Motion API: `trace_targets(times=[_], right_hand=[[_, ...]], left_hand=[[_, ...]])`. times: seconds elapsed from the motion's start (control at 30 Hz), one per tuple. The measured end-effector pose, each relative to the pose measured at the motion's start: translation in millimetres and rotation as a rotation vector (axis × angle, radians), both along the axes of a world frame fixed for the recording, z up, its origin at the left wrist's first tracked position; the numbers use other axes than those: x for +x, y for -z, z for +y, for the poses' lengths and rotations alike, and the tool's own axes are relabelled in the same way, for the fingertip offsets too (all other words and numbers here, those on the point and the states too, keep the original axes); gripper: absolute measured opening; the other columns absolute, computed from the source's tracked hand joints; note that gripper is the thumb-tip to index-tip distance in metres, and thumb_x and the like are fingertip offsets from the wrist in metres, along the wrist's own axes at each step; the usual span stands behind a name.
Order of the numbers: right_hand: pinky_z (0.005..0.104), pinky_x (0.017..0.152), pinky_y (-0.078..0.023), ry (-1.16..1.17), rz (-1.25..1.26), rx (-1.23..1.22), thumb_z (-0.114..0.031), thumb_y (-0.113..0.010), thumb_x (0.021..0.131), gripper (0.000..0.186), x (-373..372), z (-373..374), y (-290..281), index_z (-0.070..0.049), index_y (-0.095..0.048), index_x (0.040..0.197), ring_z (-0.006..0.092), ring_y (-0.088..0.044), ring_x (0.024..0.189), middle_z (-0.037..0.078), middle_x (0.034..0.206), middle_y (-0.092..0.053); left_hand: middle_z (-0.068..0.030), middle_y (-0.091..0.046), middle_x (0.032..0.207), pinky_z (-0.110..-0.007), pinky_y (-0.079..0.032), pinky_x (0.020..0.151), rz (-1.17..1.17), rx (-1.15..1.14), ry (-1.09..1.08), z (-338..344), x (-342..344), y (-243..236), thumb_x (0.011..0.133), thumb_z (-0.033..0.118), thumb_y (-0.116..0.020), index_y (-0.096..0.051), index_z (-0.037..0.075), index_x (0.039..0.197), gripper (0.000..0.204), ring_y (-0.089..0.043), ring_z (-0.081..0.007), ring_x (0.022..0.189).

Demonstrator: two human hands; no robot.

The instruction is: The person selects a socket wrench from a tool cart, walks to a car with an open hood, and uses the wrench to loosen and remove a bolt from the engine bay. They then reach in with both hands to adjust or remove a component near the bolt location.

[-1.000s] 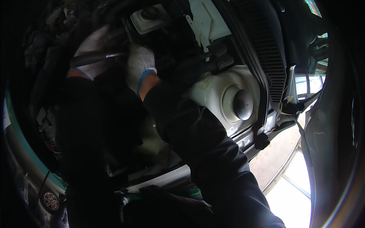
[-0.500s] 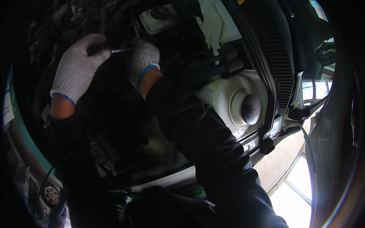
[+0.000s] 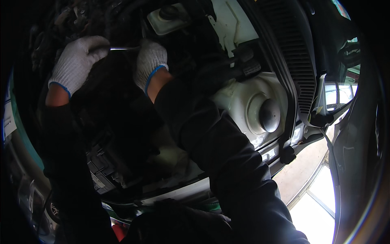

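Left hand: in a white knit glove with a blue cuff, the left hand (image 3: 79,60) is curled closed around the near end of a slim metal tool (image 3: 122,48).
Right hand: gloved alike, the right hand (image 3: 151,60) has its back to the view and its fingertips hidden; whether they grip anything, I cannot tell.
Tool: the bright shaft runs roughly level from the left fist to the right hand, where its far end is lost from sight.
Engine bay: both hands are inside it, over dark machinery too dim to make out.
Reservoir: a pale reservoir (image 3: 165,25) sits just beyond the right hand, its black cap (image 3: 168,12) in place; the contents cannot be seen.
Strut tower: a pale metal strut tower (image 3: 230,96) rises right of the right forearm, with a rounded silver-grey cover (image 3: 270,115) at its centre.
Cowl: a slatted black vent (image 3: 298,67) lies farther right.
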State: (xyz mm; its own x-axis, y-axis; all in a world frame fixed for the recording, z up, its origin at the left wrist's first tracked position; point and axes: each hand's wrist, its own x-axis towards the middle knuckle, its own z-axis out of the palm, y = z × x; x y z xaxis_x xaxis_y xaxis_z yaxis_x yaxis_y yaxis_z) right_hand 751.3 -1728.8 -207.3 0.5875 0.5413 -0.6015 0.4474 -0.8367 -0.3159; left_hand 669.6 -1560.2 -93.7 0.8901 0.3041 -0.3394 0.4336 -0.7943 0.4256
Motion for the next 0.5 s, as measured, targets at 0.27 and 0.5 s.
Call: trace_targets(times=[0.27,0.5], right_hand=[[0.0322,0.091,-0.063,-0.138,-0.151,-0.077,-0.034,-0.058,0.116,0.037,3,14,20,-0.007,-0.073,0.136,0.0170,-0.075,0.113,0.006,0.127,-0.078],[0.0343,0.090,-0.063,-0.279,-0.295,-0.113,-0.038,-0.062,0.113,0.036,6,29,42,-0.010,-0.076,0.133,0.0177,-0.075,0.111,0.005,0.121,-0.079]], left_hand=[[-0.0121,-0.079,0.131,-0.048,-0.056,0.116,-0.051,0.024,0.073,21,7,8,0.110,0.027,-0.068,-0.075,0.007,0.137,0.034,-0.073,-0.0281,0.128],[-0.0116,-0.078,0.132,-0.048,-0.057,0.115,-0.091,0.040,0.043,10,1,7,0.110,0.026,-0.068,-0.075,0.007,0.137,0.034,-0.074,-0.0283,0.127]])
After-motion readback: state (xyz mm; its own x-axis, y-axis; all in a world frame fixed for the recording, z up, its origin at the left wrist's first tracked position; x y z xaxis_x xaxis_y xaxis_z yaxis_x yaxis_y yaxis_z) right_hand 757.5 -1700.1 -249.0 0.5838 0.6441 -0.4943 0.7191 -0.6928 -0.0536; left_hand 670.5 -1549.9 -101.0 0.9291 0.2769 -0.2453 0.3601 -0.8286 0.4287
